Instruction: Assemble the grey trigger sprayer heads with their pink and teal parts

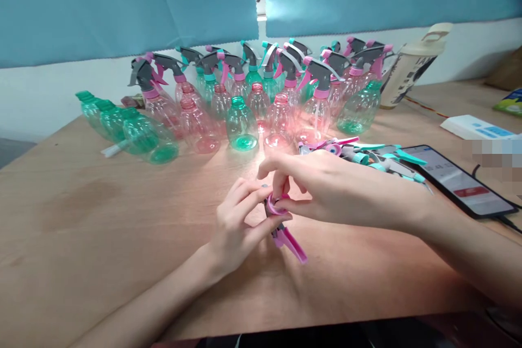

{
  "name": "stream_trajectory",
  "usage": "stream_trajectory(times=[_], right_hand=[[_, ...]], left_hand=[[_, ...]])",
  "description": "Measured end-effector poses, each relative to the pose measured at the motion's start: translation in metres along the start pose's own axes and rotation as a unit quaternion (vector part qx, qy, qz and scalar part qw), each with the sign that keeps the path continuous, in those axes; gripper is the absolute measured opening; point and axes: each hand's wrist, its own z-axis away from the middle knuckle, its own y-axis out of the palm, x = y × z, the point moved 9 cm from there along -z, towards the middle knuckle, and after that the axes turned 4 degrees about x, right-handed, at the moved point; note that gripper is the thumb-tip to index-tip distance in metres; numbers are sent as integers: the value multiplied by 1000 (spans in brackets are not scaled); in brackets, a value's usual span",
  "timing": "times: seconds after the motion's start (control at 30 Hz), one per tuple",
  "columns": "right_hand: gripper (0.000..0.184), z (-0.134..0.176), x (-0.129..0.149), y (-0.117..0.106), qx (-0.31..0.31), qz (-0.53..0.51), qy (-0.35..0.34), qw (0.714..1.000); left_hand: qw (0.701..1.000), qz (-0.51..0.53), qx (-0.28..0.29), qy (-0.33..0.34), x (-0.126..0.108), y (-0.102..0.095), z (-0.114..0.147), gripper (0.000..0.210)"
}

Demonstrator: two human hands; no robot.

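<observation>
Both hands are at work low over the middle of the bench (171,244), and between them sits one grey-and-pink spray head (281,237)! The left hand (238,223) has its thumb and fingers drawn in around the grey body. Over comes the right hand (322,187), fingers curled, thumb and fingertips pinched close at the pink collar (272,209). Look at the angle: the long axis slants, collar end away from the person, pink trigger (296,247) pointing back towards them and off to their right, its tip free of both hands. Just beyond the right hand, a loose pile of spray heads (361,157); farther back, clear green and pink bottles (244,128) crowd together.
</observation>
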Motion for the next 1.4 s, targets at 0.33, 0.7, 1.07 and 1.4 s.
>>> stream_trajectory(times=[0.33, 0.7, 1.07, 1.4], right_hand=[[13, 6, 5, 1, 0, 58, 6, 998], [11, 2, 8, -3, -71, 64, 20, 995], [11, -3, 8, -2, -48, -4, 6, 999], [27, 15, 23, 3, -30, 51, -8, 998]], left_hand=[[999, -29, -18, 33, -4, -5, 2, 25], [998, -36, -35, 40, -2, -9, 0, 23], [999, -32, -2, 18, 0, -5, 2, 14], [999, -32, -3, 22, -4, -6, 1, 7]])
